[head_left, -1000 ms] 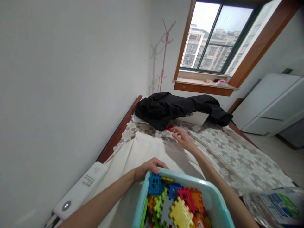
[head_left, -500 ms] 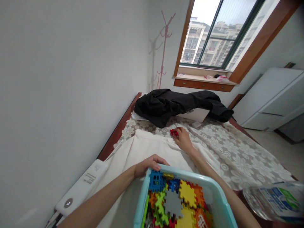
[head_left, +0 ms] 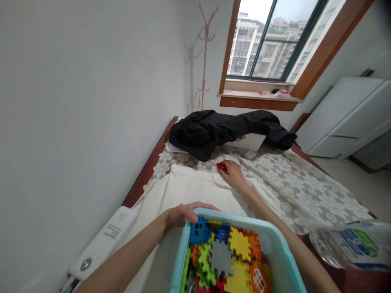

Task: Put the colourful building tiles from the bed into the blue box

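Observation:
In the head view, a light teal plastic bin (head_left: 244, 219) fills the near middle. Inside lie interlocking toy pieces, among them a grey piece (head_left: 221, 257), a yellow piece (head_left: 240, 243) and a blue window piece (head_left: 199, 231). My left hand (head_left: 186, 213) grips the bin's far left corner, its thumb over the rim and its fingers along the outside. Farther off, my right hand (head_left: 233, 174) reaches past the bin to the bed and is closed on a red toy piece (head_left: 222, 167), which it partly covers.
White cloth (head_left: 183, 185) covers the near part of the patterned bedspread (head_left: 301, 191). Black clothing (head_left: 232, 128) lies across the far end over a white flat object (head_left: 247, 141). A clear plastic bottle (head_left: 351, 246) is at right, and a white power strip-like device (head_left: 104, 240) at left.
The view has shifted slightly. My right hand stays at the red piece, its fingers lying a little flatter over it. My left hand still holds the bin's corner.

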Action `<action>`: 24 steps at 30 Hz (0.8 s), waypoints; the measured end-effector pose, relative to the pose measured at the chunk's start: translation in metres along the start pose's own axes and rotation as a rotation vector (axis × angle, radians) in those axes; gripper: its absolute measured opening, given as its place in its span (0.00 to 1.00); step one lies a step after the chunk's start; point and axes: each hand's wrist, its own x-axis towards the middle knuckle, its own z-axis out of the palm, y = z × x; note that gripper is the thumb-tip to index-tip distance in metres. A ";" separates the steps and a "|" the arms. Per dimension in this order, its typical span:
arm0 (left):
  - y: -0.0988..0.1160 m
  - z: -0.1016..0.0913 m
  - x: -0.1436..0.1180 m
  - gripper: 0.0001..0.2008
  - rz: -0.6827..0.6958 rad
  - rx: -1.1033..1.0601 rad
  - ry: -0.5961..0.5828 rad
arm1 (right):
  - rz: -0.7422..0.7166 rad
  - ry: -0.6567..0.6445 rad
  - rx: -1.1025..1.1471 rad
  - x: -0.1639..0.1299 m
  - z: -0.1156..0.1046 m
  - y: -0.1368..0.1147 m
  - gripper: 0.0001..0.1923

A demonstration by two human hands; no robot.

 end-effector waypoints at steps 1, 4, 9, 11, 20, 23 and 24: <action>0.001 0.001 0.000 0.39 0.000 0.001 0.006 | -0.001 -0.001 0.000 0.000 0.000 0.000 0.18; 0.004 0.005 -0.002 0.37 -0.004 0.007 0.023 | 0.001 -0.005 0.001 0.000 -0.001 0.000 0.18; 0.011 0.013 -0.003 0.39 -0.037 0.025 0.047 | 0.006 -0.012 0.004 -0.001 -0.002 -0.001 0.18; 0.012 0.014 -0.003 0.39 -0.043 0.025 0.034 | 0.007 -0.015 0.004 -0.001 -0.003 -0.002 0.18; 0.011 0.015 -0.003 0.39 -0.047 0.014 0.076 | 0.008 -0.019 -0.002 -0.001 -0.004 -0.002 0.19; 0.009 0.012 -0.002 0.40 -0.047 0.015 0.070 | 0.007 -0.026 -0.002 0.000 -0.004 -0.002 0.19; 0.009 0.011 -0.002 0.40 -0.050 0.015 0.068 | 0.008 -0.028 -0.003 0.000 -0.004 -0.002 0.19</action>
